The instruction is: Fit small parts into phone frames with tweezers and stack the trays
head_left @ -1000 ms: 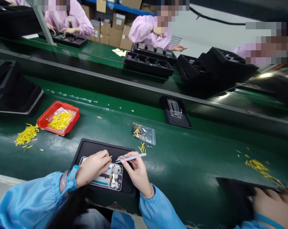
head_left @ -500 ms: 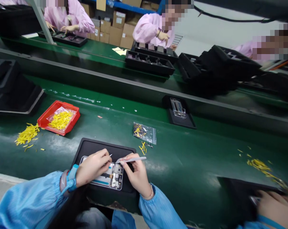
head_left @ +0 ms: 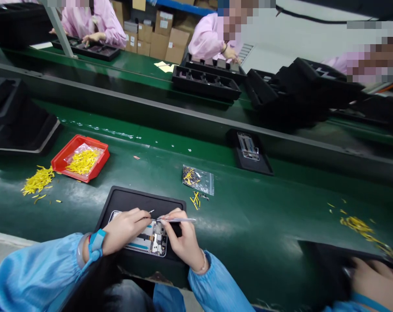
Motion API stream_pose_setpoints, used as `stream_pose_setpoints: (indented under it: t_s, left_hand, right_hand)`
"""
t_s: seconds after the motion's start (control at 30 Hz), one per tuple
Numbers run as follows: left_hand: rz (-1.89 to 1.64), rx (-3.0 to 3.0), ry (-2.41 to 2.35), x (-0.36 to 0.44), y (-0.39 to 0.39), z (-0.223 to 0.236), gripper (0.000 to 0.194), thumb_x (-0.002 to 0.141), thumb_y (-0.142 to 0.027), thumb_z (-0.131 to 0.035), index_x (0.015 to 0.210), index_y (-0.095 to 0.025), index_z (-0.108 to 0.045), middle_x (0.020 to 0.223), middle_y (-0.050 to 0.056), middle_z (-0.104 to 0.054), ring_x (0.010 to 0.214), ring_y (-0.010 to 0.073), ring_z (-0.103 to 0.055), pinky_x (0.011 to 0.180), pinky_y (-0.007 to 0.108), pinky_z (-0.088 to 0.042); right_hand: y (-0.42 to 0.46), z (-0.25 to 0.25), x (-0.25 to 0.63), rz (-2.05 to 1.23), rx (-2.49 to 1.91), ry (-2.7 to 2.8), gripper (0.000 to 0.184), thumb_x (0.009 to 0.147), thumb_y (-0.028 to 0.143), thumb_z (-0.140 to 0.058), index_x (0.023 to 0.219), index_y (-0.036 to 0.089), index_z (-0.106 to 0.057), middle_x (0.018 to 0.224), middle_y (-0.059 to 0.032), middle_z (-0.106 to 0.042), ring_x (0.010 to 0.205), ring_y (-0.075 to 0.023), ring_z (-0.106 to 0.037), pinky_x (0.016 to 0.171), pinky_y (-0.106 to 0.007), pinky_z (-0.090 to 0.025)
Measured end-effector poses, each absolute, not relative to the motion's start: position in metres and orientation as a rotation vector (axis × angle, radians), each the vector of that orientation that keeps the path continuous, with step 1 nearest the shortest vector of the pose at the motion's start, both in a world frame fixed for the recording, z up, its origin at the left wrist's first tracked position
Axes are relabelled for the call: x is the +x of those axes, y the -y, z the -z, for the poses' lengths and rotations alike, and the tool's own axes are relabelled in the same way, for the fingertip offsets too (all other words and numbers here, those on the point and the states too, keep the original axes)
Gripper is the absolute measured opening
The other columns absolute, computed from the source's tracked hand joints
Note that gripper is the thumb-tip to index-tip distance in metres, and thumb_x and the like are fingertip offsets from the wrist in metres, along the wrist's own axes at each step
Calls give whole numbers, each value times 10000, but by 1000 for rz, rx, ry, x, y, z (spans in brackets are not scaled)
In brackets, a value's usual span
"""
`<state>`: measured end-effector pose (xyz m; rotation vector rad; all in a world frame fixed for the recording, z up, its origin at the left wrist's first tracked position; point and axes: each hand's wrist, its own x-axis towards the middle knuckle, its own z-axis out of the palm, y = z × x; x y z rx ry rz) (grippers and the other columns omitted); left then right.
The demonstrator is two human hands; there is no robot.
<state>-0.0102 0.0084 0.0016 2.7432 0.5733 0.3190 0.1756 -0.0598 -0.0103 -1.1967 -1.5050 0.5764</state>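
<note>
An opened phone [head_left: 159, 243] with its circuit board and blue strips exposed lies on a black foam tray [head_left: 128, 197] in front of me. Across the phone's upper left part rests my left hand [head_left: 126, 229], its fingers pinched together at the upper edge; a thin pale tip sticks out beyond them, too small to name. From the right, my right hand [head_left: 182, 240] grips a pair of silver tweezers [head_left: 185, 220]. The tweezers' points reach the phone's top edge, close to my left fingertips. What lies between the points is too small to make out.
A red bin [head_left: 100, 161] with yellow strips stands left, beside a yellow strip pile [head_left: 37, 180]. Ahead lies a zip bag [head_left: 204, 182] of small parts. Another phone [head_left: 248, 146] sits further back. At right, a co-worker's hand [head_left: 377, 277] works over a black tray.
My right hand has turned slightly, so the tweezers lie flatter and lower. My left fingers have flattened a little over the phone. The view has shifted slightly.
</note>
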Motion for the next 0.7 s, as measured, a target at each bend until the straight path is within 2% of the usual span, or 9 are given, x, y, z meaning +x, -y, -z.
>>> stream_pose_setpoints:
  t_s: [0.17,0.33,0.43,0.6,0.7]
  left_hand:
    - [-269,2766,-571,-12,-5,-3,244,944,-87,-375,1064,-155,-576,1016,55,-645,832,165,-600,698,248,-517]
    - [-315,2799,-583,-6,-2,-2,228,977,-267,-400,967,-142,-591,939,56,-648,775,174,-599,683,269,-521]
    - [-333,2802,-598,-4,0,-1,276,976,-330,-397,1007,-122,-575,963,79,-645,802,189,-602,704,286,-528]
    - [-267,2769,-630,-4,1,-2,236,953,-312,-442,1052,-129,-552,1028,95,-630,871,204,-608,760,307,-528]
    - [-252,2738,-682,-3,2,-3,215,943,-288,-442,1044,-135,-553,1039,100,-621,887,213,-614,762,322,-529]
  right_hand:
    - [60,10,175,-587,-1177,1529,150,870,81,-516,918,223,-520,795,-42,-608,732,-183,-612,622,-309,-522]
    - [60,8,176,-656,-1181,1576,131,878,97,-507,913,219,-538,807,-41,-600,745,-178,-603,646,-307,-521]
    - [61,6,179,-699,-1184,1552,127,882,107,-524,901,224,-571,810,-34,-616,758,-173,-611,666,-304,-521]
    - [58,-3,182,-504,-1108,1088,80,903,168,-539,911,247,-552,820,1,-567,773,-149,-618,696,-299,-538]
    - [54,-3,176,-518,-1172,961,35,893,223,-576,913,239,-552,843,-1,-567,782,-148,-636,717,-306,-548]
